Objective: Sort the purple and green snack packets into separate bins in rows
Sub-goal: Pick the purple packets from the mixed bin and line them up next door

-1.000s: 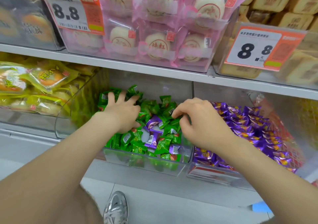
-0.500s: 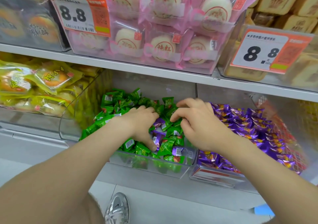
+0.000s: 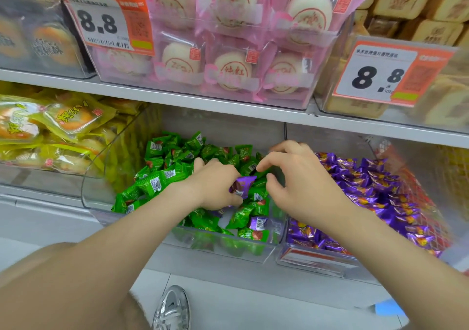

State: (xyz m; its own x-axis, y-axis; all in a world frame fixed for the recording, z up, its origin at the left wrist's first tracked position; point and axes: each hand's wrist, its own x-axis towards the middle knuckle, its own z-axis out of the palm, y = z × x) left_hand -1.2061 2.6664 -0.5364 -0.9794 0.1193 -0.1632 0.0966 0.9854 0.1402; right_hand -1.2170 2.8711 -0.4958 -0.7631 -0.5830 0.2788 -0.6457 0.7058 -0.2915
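Observation:
A clear bin (image 3: 228,249) on the lower shelf holds a heap of green snack packets (image 3: 162,177). To its right, a second clear bin (image 3: 317,262) is filled with purple snack packets (image 3: 368,185). My left hand (image 3: 213,187) is in the green bin and grips one purple packet (image 3: 242,186), lifted slightly above the green ones. Another purple packet (image 3: 257,223) lies among the green ones near the bin's front right corner. My right hand (image 3: 294,187) hovers over the green bin's right side. Its fingers are loosely curled, with thumb and index finger apart and nothing between them.
A bin of yellow packets (image 3: 50,132) stands to the left. The shelf above (image 3: 228,106) carries pink-wrapped buns (image 3: 228,50), brown cakes (image 3: 418,5) and two 8.8 price tags (image 3: 109,22). A silver shoe (image 3: 172,309) is on the floor below.
My left hand has moved right from the back left of the green bin and taken hold of a purple packet. My right hand has opened its thumb and index finger.

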